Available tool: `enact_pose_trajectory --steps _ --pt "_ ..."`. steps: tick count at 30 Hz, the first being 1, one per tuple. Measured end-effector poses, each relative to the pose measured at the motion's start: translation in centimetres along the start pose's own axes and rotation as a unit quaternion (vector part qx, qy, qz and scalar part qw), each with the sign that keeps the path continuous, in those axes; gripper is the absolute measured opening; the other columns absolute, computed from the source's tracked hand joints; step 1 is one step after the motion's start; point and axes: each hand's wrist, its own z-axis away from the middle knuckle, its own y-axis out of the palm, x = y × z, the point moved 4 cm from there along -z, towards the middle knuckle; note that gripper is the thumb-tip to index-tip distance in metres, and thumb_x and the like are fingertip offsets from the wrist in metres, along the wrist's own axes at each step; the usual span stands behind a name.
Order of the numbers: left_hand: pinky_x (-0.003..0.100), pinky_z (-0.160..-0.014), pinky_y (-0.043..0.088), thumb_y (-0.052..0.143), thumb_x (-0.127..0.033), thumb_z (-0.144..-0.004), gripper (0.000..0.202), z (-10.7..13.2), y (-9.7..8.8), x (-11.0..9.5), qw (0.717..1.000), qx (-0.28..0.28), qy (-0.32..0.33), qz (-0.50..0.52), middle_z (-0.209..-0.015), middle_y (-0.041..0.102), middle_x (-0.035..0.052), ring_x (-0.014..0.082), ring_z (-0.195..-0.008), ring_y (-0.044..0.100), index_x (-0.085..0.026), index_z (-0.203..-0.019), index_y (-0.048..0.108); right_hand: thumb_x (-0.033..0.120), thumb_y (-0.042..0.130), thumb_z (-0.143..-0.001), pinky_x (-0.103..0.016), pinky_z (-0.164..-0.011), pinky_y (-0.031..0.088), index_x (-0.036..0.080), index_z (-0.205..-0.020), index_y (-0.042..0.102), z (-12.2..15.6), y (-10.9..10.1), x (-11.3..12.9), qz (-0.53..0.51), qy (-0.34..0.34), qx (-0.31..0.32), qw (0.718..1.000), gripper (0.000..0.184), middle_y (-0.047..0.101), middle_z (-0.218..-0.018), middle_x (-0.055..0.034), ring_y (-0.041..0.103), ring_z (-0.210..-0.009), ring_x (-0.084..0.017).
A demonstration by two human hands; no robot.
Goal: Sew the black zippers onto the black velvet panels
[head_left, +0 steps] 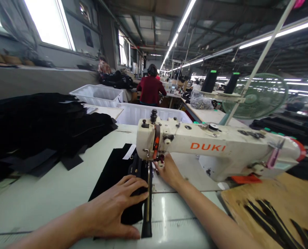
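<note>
My left hand (117,205) lies flat with fingers spread on a black fabric piece (112,173) on the sewing table. A black zipper strip (147,207) with a gold line runs along the fabric's right edge, under the needle of the white DUKI sewing machine (216,148). My right hand (168,171) reaches under the machine head beside the presser foot, its fingertips pinched at the fabric and partly hidden by the machine.
A big pile of black fabric pieces (39,128) covers the table's left side. White plastic bins (140,112) stand behind the machine. A wooden board (268,204) with black strips lies at right. A green fan (260,95) and a person in red (150,90) are farther back.
</note>
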Motion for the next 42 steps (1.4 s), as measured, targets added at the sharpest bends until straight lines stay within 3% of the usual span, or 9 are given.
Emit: enact_pose_trajectory --steps 2,5,11,16,20,23,26,32,42 --pt "0.047 -0.116 0.028 0.077 -0.055 -0.075 0.071 0.1 0.0 -0.1 1.0 -0.011 -0.001 0.018 -0.135 0.057 0.0081 0.0322 -0.126 0.052 -0.028 -0.138 0.056 0.013 0.05 -0.094 -0.039 -0.099 0.048 0.016 -0.115 0.062 2.2 -0.5 0.8 -0.023 -0.043 0.01 0.999 0.024 0.064 -0.117 -0.012 0.059 -0.112 -0.022" --pt "0.047 -0.12 0.019 0.076 -0.049 -0.078 0.07 0.0 0.0 0.2 0.999 -0.02 0.005 0.036 -0.134 0.058 0.0078 0.0306 -0.125 0.054 -0.027 -0.14 0.053 0.009 0.053 -0.088 -0.047 -0.111 0.038 0.021 -0.114 0.061 4.3 -0.1 1.8 -0.065 -0.104 0.038 0.992 0.029 0.066 -0.117 -0.0069 0.059 -0.113 -0.022" --pt "0.049 -0.121 0.018 0.072 -0.053 -0.081 0.078 -0.7 -0.4 1.6 1.0 -0.005 -0.002 0.009 -0.14 0.054 0.0076 0.0304 -0.132 0.049 -0.03 -0.149 0.042 0.01 0.046 -0.092 -0.059 -0.114 0.029 0.018 -0.128 0.054 4.1 1.5 1.5 -0.059 -0.078 0.05 0.994 0.037 0.064 -0.125 -0.0108 0.057 -0.119 -0.026" --pt "0.051 -0.118 0.026 0.068 -0.062 -0.081 0.081 -1.3 -0.3 3.3 1.0 -0.003 0.001 -0.025 -0.144 0.05 0.0087 0.0336 -0.135 0.045 -0.031 -0.15 0.039 0.01 0.045 -0.091 -0.06 -0.11 0.035 0.02 -0.137 0.049 4.3 1.5 1.1 -0.057 -0.058 0.033 0.996 0.047 0.061 -0.128 -0.012 0.054 -0.123 -0.029" --pt "0.053 -0.117 0.027 0.066 -0.064 -0.083 0.079 -1.7 -0.3 4.3 0.998 -0.026 0.006 -0.055 -0.144 0.05 0.0108 0.0352 -0.134 0.045 -0.028 -0.149 0.042 0.009 0.048 -0.088 -0.054 -0.108 0.038 0.025 -0.123 0.059 4.4 0.1 1.7 -0.116 -0.104 0.017 0.988 0.04 0.064 -0.119 -0.0073 0.055 -0.117 -0.026" --pt "0.051 -0.12 0.02 0.066 -0.059 -0.085 0.076 -1.8 -0.3 4.2 0.998 -0.03 0.009 -0.05 -0.139 0.054 0.0103 0.0312 -0.13 0.049 -0.026 -0.148 0.042 0.009 0.05 -0.086 -0.046 -0.106 0.04 0.026 -0.114 0.063 4.4 -0.6 2.4 -0.162 -0.154 0.044 0.974 0.035 0.066 -0.111 -0.0038 0.058 -0.109 -0.022" --pt "0.047 -0.12 0.022 0.067 -0.05 -0.087 0.072 -1.4 -0.3 3.8 0.999 -0.027 0.013 -0.039 -0.139 0.056 0.0088 0.0283 -0.129 0.052 -0.026 -0.149 0.041 0.009 0.05 -0.085 -0.043 -0.104 0.043 0.026 -0.115 0.064 4.5 -0.7 2.6 -0.175 -0.149 0.051 0.972 0.038 0.067 -0.109 -0.0034 0.059 -0.106 -0.022" --pt "0.049 -0.117 0.031 0.073 -0.046 -0.082 0.068 -1.1 -0.1 4.4 0.998 -0.047 -0.02 -0.037 -0.144 0.054 0.0087 0.032 -0.132 0.049 -0.027 -0.144 0.05 0.009 0.051 -0.083 -0.046 -0.106 0.043 0.023 -0.125 0.062 4.8 0.0 2.6 -0.139 -0.135 0.045 0.98 0.045 0.068 -0.113 -0.0048 0.06 -0.11 -0.024" --pt "0.051 -0.116 0.031 0.07 -0.042 -0.084 0.069 -1.9 -0.2 5.8 0.995 -0.058 -0.028 -0.071 -0.149 0.047 0.0119 0.0318 -0.137 0.043 -0.025 -0.147 0.046 0.008 0.046 -0.084 -0.047 -0.112 0.04 0.017 -0.132 0.059 4.6 0.8 2.1 -0.066 -0.123 -0.014 0.99 0.051 0.065 -0.129 -0.0062 0.058 -0.121 -0.024"
